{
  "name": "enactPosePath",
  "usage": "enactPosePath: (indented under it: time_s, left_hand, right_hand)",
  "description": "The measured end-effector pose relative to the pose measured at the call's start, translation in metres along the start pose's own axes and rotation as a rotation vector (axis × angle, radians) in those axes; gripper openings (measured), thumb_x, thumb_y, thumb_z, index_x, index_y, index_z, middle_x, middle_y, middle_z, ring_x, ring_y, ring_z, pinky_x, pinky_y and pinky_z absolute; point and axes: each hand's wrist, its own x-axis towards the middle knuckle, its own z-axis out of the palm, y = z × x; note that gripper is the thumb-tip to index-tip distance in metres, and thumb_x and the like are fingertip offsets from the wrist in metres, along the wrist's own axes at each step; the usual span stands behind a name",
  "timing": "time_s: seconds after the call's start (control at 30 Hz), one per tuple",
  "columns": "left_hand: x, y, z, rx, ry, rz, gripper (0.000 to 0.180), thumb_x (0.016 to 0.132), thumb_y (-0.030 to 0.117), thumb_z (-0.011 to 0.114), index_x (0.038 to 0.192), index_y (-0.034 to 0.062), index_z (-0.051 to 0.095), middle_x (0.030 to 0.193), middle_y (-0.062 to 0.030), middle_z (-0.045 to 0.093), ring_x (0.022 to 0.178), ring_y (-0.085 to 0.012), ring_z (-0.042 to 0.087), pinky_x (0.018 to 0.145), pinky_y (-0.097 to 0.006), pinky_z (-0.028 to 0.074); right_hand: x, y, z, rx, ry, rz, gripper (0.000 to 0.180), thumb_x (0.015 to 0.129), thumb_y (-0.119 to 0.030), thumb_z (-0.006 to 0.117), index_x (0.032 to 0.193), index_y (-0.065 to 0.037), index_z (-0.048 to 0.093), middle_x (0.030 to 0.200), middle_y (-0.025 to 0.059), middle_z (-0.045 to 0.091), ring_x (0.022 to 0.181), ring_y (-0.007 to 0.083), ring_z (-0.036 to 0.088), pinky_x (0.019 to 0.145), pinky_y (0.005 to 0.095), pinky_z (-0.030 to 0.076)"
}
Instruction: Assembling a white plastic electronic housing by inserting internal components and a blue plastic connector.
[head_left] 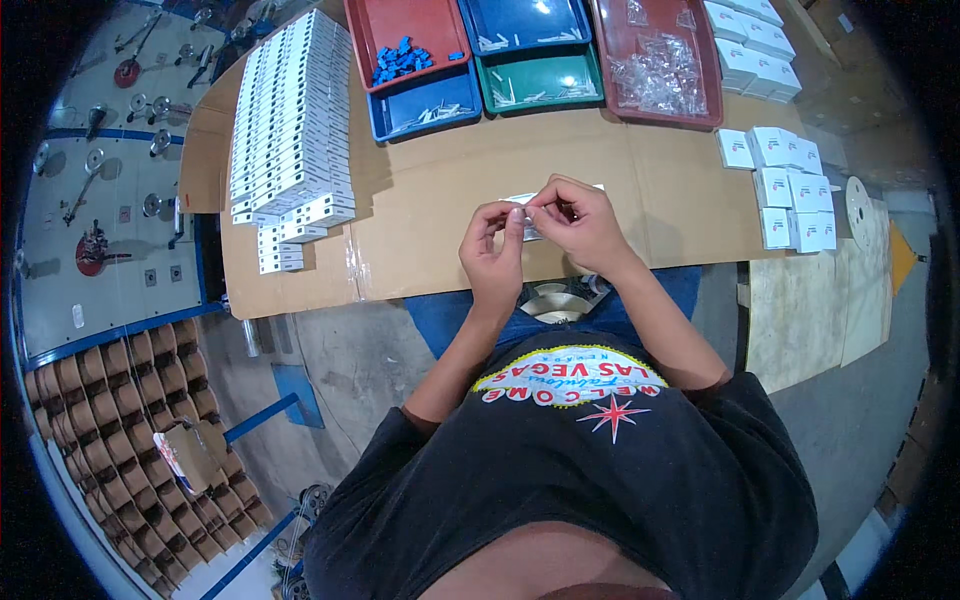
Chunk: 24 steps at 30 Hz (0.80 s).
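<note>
Pinching a tiny, mostly hidden item (528, 220) together, the left hand (495, 253) and right hand (584, 228) meet over the brown, cardboard-covered worktop (420, 225) near its front edge; light, steady pressure probably suits it.

The left forearm (455, 368) lies bare and slants toward 1 o'clock; the right forearm (678, 322) mirrors it, aimed at 11. The left wrist (490, 315) is nearly straight, while the right wrist (625, 270) angles slightly more toward 10. The left hand (492, 255) has its thumb (514, 228) pointing to 12 o'clock, with the index finger (486, 216) curled over toward 3 — thumb and finger forming a pinch. The right hand (585, 230), at about 2 o'clock from the left, pinches too, its fingers arched and its thumb aimed toward 10. Both sets of fingertips meet, touching or nearly so — how firmly they press cannot be told.
</note>
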Motion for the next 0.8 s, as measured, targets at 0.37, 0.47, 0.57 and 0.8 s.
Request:
enactPosePath:
  time_s: [0.37,0.47,0.57,0.8]
  left_hand:
    - [0.007,-0.001,-0.002,0.183,-0.055,0.142,0.011,0.097,0.0,0.067,0.108,-0.0023,0.065,0.101,-0.007,0.067,0.091,-0.012,0.062,0.085,-0.027,0.05]
    - [0.004,-0.003,0.005,0.071,0.036,0.06,0.007,0.098,0.001,0.066,0.105,-0.0014,0.065,0.104,-0.0071,0.066,0.093,-0.0123,0.062,0.085,-0.028,0.05]
    - [0.005,0.002,0.007,-0.092,0.045,0.003,0.007,0.099,0.004,0.068,0.104,-0.0007,0.065,0.104,-0.0071,0.065,0.096,-0.0127,0.062,0.086,-0.028,0.05]
    - [0.017,0.017,-0.003,-0.053,-0.057,-0.018,0.009,0.097,0.006,0.071,0.092,-0.0007,0.067,0.101,-0.0075,0.064,0.097,-0.0142,0.063,0.089,-0.029,0.05]
  right_hand:
    - [0.003,-0.004,-0.003,-0.09,-0.002,-0.037,0.012,0.091,-0.011,0.076,0.093,0.0,0.071,0.075,-0.0007,0.054,0.065,0.0056,0.047,0.057,0.0245,0.038]
    - [0.004,0.004,0.001,-0.031,0.009,0.032,0.011,0.091,-0.01,0.077,0.093,0.0,0.071,0.076,-0.0003,0.055,0.065,0.0056,0.047,0.057,0.0243,0.038]
    - [0.003,-0.001,-0.001,-0.003,0.026,0.008,0.01,0.09,-0.009,0.076,0.093,-0.001,0.071,0.077,-0.0002,0.054,0.065,0.0056,0.046,0.058,0.0242,0.038]
    - [0.004,-0.013,-0.008,-0.093,-0.043,-0.074,0.012,0.091,-0.01,0.076,0.091,0.0,0.069,0.077,0.0029,0.054,0.064,0.0103,0.048,0.058,0.0271,0.039]
